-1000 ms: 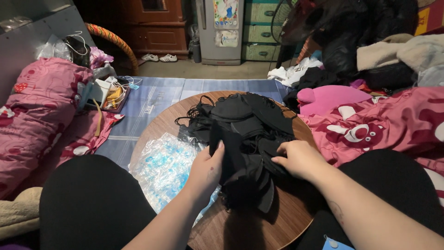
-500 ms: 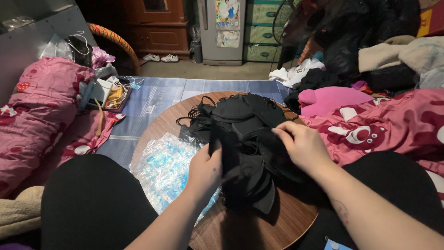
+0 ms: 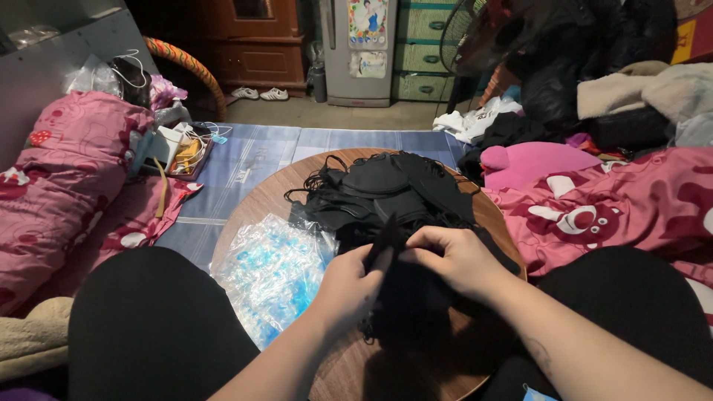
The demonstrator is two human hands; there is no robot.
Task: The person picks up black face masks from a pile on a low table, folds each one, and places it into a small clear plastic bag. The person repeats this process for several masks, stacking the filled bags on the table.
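A heap of black face masks [image 3: 386, 193] with thin ear loops lies on a round wooden table [image 3: 260, 200]. My left hand [image 3: 349, 286] and my right hand [image 3: 453, 256] meet over the near side of the heap, both pinching one black mask [image 3: 386, 238] between thumb and fingers. More black masks lie under my hands, partly hidden. A stack of clear plastic bags [image 3: 271, 271] with blue print lies on the table just left of my left hand.
Pink patterned bedding [image 3: 59, 186] lies at the left and a pink blanket [image 3: 624, 208] at the right. A tray of cables and small items [image 3: 174, 148] sits on the blue mat [image 3: 260, 152]. My black-clad knees [image 3: 148, 327] flank the table.
My right hand has moved left and closer to my left hand; both now hold one mask together over the near side of the heap.
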